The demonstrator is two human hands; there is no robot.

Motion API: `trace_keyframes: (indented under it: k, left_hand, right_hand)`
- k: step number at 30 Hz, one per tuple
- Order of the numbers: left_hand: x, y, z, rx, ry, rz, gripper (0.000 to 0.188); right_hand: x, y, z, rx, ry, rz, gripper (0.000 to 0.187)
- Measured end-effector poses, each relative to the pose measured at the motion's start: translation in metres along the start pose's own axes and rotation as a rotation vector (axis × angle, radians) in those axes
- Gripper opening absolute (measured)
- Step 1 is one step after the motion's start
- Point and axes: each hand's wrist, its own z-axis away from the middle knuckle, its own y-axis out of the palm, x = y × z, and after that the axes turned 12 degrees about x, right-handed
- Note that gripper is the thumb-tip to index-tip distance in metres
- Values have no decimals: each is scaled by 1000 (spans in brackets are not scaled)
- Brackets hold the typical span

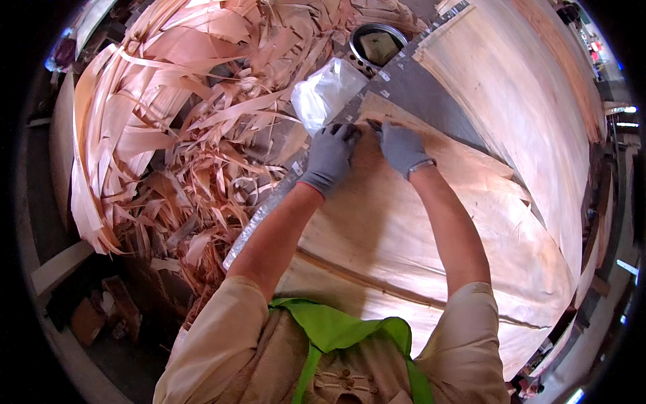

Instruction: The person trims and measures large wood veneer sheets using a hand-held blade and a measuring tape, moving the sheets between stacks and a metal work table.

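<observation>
Both my hands wear grey gloves and work at the far end of a wide, pale wood veneer sheet lying over the table. My left hand is at the sheet's left edge, its fingers bent and closed on the veneer there. A short way to the right, my right hand rests low over the same sheet with fingers drawn together. Something small and dark shows at its fingertips, too little to name. A dark split runs across the near part of the veneer.
A heap of torn veneer strips fills the left side. Beyond my left hand lie a clear plastic bag and a round metal container with a greenish cloth-like thing inside. Stacked veneer sheets stand to the right. The table's metal edge runs diagonally.
</observation>
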Motion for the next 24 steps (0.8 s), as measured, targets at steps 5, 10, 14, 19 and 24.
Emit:
trace_keyframes:
  k: [5, 10, 14, 19, 24]
  left_hand:
    - [-15, -20, -1, -2, -40, -37, 21]
    - [-15, -22, -3, -48, -58, 58, 23]
    - [-22, -22, -2, -36, -118, -52, 18]
    - [-8, -4, -7, -69, -197, 65, 18]
    - [-16, -17, -5, -69, -121, 15, 16]
  right_hand:
    - [-48, 26, 58, -139, 30, 91, 24]
    - [-64, 47, 125, -57, 265, -12, 25]
    - [-93, 78, 173, -65, 344, 68, 21]
    - [-69, 32, 175, -221, 335, -63, 19]
    - [-9, 42, 61, -354, -59, -639, 16]
